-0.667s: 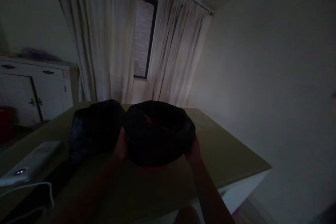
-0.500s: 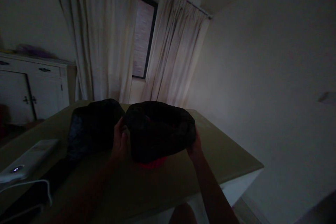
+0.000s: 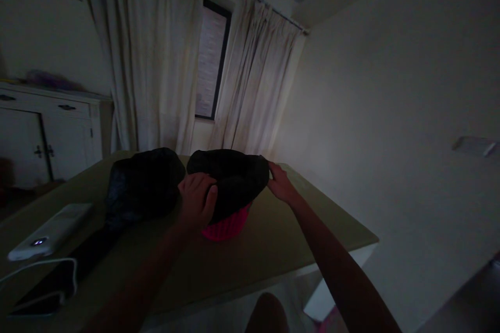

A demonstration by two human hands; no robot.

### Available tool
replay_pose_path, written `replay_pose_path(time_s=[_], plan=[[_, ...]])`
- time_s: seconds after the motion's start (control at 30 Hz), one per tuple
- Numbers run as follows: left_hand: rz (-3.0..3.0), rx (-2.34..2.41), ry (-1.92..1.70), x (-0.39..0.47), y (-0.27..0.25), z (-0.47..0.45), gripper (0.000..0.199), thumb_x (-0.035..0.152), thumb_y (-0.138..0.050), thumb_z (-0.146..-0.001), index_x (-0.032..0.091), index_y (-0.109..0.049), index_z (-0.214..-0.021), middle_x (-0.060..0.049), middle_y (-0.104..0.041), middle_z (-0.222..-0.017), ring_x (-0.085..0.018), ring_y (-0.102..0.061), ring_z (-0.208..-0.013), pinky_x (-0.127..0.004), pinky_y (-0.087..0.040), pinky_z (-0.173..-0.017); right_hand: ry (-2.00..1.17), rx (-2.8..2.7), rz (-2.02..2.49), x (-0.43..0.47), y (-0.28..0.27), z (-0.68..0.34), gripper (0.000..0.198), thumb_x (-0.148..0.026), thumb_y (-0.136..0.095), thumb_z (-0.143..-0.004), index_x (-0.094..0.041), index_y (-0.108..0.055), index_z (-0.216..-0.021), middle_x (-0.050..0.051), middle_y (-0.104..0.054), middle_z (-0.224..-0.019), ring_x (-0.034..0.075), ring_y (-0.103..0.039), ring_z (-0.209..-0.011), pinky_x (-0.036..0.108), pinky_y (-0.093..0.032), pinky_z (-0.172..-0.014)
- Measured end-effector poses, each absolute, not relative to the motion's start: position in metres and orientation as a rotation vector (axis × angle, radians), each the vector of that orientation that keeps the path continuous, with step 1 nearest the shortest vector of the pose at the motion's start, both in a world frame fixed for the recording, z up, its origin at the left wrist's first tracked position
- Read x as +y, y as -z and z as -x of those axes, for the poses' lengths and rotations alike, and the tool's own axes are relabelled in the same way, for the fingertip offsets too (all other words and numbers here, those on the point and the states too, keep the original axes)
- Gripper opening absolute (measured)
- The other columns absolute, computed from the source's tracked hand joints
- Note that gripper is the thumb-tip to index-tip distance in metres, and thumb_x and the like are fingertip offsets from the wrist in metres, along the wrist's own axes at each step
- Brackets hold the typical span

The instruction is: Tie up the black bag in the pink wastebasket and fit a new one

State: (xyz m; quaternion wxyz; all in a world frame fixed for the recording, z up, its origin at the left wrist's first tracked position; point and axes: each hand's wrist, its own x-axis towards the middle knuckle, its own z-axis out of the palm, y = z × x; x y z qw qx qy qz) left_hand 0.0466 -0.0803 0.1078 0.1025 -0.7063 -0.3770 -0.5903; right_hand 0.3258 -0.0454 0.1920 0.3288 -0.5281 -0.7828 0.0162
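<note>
While the room lies dim, the left hand point(image 3: 198, 199) curls its fingers over the near rim of the black bag point(image 3: 230, 181) lining the pink basket point(image 3: 226, 226), which stands mid-table point(image 3: 273, 239). At the basket's 3 o'clock, the right hand point(image 3: 280, 183) pinches the bag's far edge. Fitting the liner looks to be the step in hand; pulling it evenly down the rim would call for both grips. A second dark bag point(image 3: 146, 182) sits at 9 o'clock.

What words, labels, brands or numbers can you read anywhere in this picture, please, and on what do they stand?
None can be read: the room is dim, and the black bag over the pink basket, held by the left hand and right hand, shows no print.
The white device shows only a small light, no text.
</note>
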Motion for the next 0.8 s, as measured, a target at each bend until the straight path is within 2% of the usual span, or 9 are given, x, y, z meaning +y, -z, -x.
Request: replay_pose_path(time_s=[0.1,0.23,0.33,0.47,0.57,0.67,0.73,0.8], plan=[[2.108,-1.235,1.666,-0.086,-0.119,-0.055,0.033,0.036,-0.042,-0.107,0.022,-0.067,-0.089,-0.008,-0.069,-0.092,-0.031,-0.059,-0.101,-0.051,-0.033,-0.09,-0.054,-2.171,1.432,-0.04,-0.208,-0.312,0.048,-0.036,-0.057,-0.093,-0.021,-0.068,-0.137,0.014,-0.07,-0.142,0.035,-0.062,-0.135,0.054,-0.044,-0.117],[2.176,-1.232,1.583,-0.095,-0.125,-0.063,0.034,0.035,-0.039,-0.108,0.023,-0.065,-0.09,-0.008,-0.07,-0.094,-0.03,-0.057,-0.103,-0.05,-0.029,-0.089,-0.117,-2.363,1.41,-0.03,-0.225,-0.288,0.038,-0.036,-0.061,-0.092,-0.02,-0.072,-0.124,0.012,-0.074,-0.134,0.033,-0.068,-0.125,0.047,-0.052,-0.106],[2.174,-1.241,1.557,-0.1,-0.126,-0.066,0.037,0.035,-0.036,-0.109,0.023,-0.064,-0.089,-0.008,-0.069,-0.094,-0.03,-0.056,-0.102,-0.049,-0.029,-0.087,-0.148,-2.413,1.408,-0.021,-0.234,-0.27,0.035,-0.038,-0.061,-0.093,-0.017,-0.071,-0.119,0.014,-0.074,-0.131,0.034,-0.07,-0.12,0.046,-0.055,-0.102],[2.199,-1.251,1.467,-0.105,-0.129,-0.07,0.037,0.035,-0.033,-0.11,0.022,-0.061,-0.089,-0.008,-0.068,-0.095,-0.029,-0.057,-0.1,-0.048,-0.03,-0.085,-0.069,-2.397,1.365,-0.007,-0.242,-0.24,0.041,-0.035,-0.061,-0.094,-0.017,-0.064,-0.131,0.016,-0.067,-0.144,0.034,-0.064,-0.133,0.051,-0.05,-0.112],[2.25,-1.277,1.322,-0.108,-0.133,-0.072,0.032,0.042,-0.041,-0.108,0.021,-0.061,-0.093,-0.01,-0.069,-0.101,-0.032,-0.058,-0.102,-0.049,-0.033,-0.086,0.037,-2.401,1.209,0.002,-0.253,-0.217,0.064,-0.037,-0.067,-0.091,-0.019,-0.052,-0.15,0.017,-0.056,-0.158,0.035,-0.054,-0.145,0.057,-0.04,-0.121],[2.257,-1.334,1.218,-0.11,-0.133,-0.067,0.034,0.052,-0.057,-0.101,0.019,-0.063,-0.102,-0.014,-0.069,-0.11,-0.035,-0.059,-0.107,-0.053,-0.039,-0.09,0.173,-2.321,1.084,0.01,-0.268,-0.207,0.079,-0.039,-0.072,-0.086,-0.017,-0.044,-0.156,0.021,-0.051,-0.161,0.038,-0.049,-0.149,0.063,-0.032,-0.123],[2.223,-1.32,1.271,-0.109,-0.128,-0.058,0.041,0.052,-0.065,-0.097,0.017,-0.063,-0.118,-0.017,-0.065,-0.125,-0.038,-0.058,-0.114,-0.054,-0.043,-0.094,0.177,-2.222,1.025,0.015,-0.276,-0.213,0.082,-0.039,-0.074,-0.085,-0.014,-0.042,-0.156,0.023,-0.051,-0.159,0.038,-0.05,-0.147,0.062,-0.033,-0.123],[2.169,-1.257,1.385,-0.107,-0.119,-0.046,0.055,0.047,-0.071,-0.095,0.018,-0.057,-0.14,-0.02,-0.057,-0.143,-0.04,-0.054,-0.128,-0.056,-0.045,-0.104,0.104,-2.131,0.956,0.021,-0.279,-0.227,0.081,-0.037,-0.074,-0.084,-0.012,-0.043,-0.153,0.021,-0.054,-0.156,0.034,-0.056,-0.141,0.056,-0.039,-0.121]])
